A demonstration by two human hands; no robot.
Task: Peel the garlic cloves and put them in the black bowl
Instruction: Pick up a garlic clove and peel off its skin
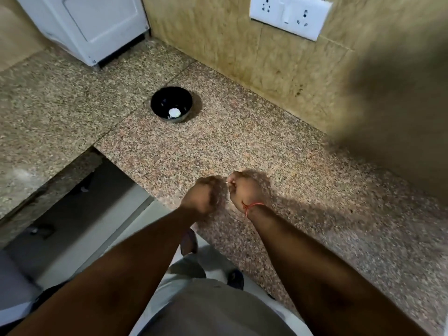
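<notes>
Bowl sits mid-counter, one garlic clove inside. Behind bowl to its left: appliance in the corner; behind-right, wall socket plate. Nearer than bowl, at counter's front edge: left hand & right hand, side by side.

Speckled polished stone surface; glossy black bowl; mottled beige wall tiles; smooth white plastic socket plate.

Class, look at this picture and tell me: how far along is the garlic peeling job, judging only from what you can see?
Done: one white peeled clove already lies in the black bowl on the counter. In hand: the left hand and right hand are curled close together near the counter's edge, a small pale bit showing at the right fingertips, probably a clove being peeled. Left: finishing it and dropping it in; no other cloves are visible.
</notes>
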